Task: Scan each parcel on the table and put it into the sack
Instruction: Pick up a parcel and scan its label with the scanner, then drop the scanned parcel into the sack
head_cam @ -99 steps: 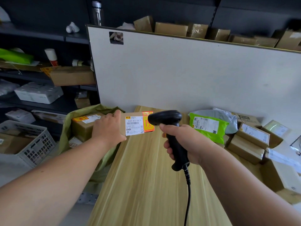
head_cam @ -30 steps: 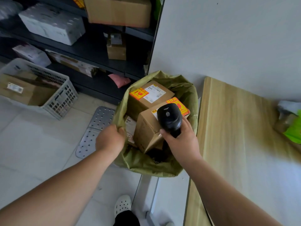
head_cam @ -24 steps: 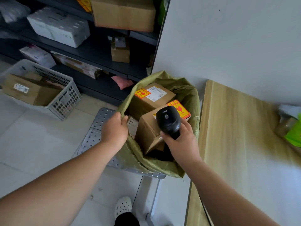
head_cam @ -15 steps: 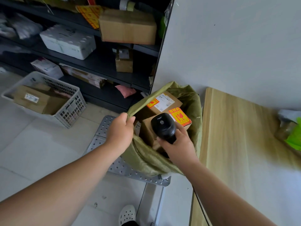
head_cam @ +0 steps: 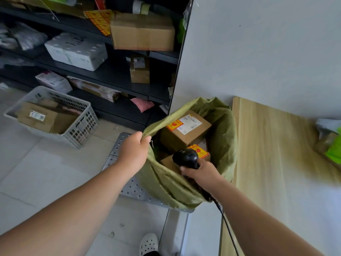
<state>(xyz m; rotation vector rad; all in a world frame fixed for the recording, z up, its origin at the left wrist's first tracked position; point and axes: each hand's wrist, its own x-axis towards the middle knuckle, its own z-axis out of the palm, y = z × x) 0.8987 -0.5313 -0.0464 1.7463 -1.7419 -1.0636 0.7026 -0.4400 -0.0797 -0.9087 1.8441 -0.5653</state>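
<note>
An olive-green woven sack (head_cam: 224, 133) stands open on the floor beside the left end of the wooden table (head_cam: 273, 154). My left hand (head_cam: 133, 150) grips the sack's left rim and holds it up. Inside lies a cardboard parcel (head_cam: 184, 133) with a white label and a yellow-red sticker. Lower down, a second cardboard parcel (head_cam: 200, 151) with a similar sticker is mostly hidden by the black barcode scanner (head_cam: 185, 157). My right hand (head_cam: 202, 171) grips that scanner over the sack's mouth; its cable runs back along my forearm.
A green mailer (head_cam: 334, 150) and other parcels show at the table's far right edge. A white panel (head_cam: 258, 52) backs the table. Dark shelves (head_cam: 118, 74) with boxes stand at left. A grey crate (head_cam: 55, 115) of boxes sits on the floor, a perforated metal plate (head_cam: 132, 187) under the sack.
The parcel scanned on the table now lies in the sack. My left hand moved from that parcel to the sack's rim and lifted it. The stickered parcel sank lower under the scanner.
</note>
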